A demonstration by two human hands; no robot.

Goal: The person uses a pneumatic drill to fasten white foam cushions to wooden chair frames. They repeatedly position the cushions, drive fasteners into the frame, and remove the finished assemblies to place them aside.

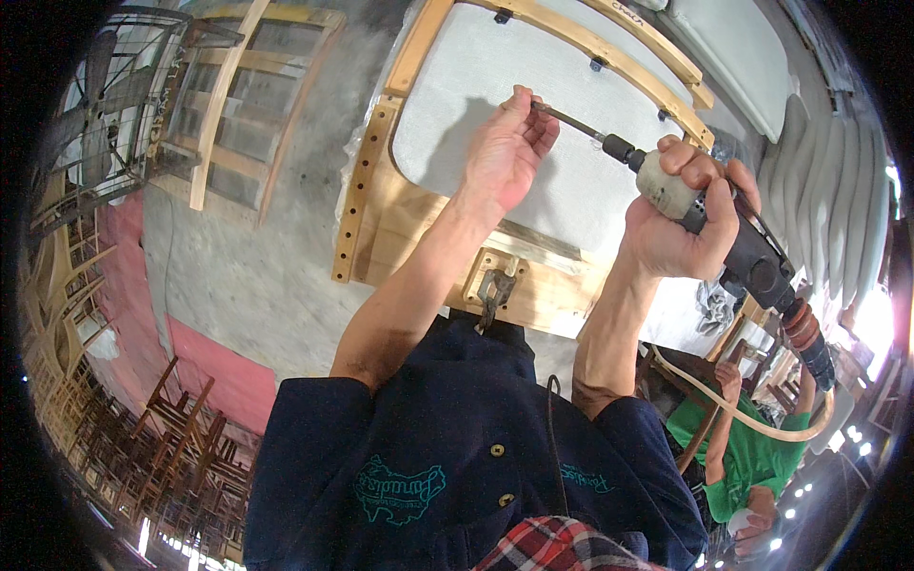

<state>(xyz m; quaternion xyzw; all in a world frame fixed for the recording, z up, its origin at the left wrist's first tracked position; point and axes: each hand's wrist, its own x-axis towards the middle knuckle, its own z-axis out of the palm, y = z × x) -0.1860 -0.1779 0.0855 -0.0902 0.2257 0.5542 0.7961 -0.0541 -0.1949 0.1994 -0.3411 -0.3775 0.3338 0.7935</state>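
Note:
My right hand (681,214) is wrapped round the body of an air drill (733,233), which tilts up toward the left. From its dark chuck (624,150) a long thin driver bit (579,124) reaches across to my left hand (509,157). There my left thumb and fingertips are closed in a pinch at the bit's far end; whether a screw sits between them is too small to tell. Both hands are above a pale padded panel (457,86) framed by curved wooden rails (562,38). A tan air hose (762,430) loops down from the drill's handle end.
A metal clamp (495,290) is fixed on the wooden board near my chest. A drilled wooden strip (357,190) runs along the left. Slatted wooden frames (238,105) lie at the upper left, stacked white cushions (828,190) at the right. Another person in a green shirt (747,452) is at the lower right.

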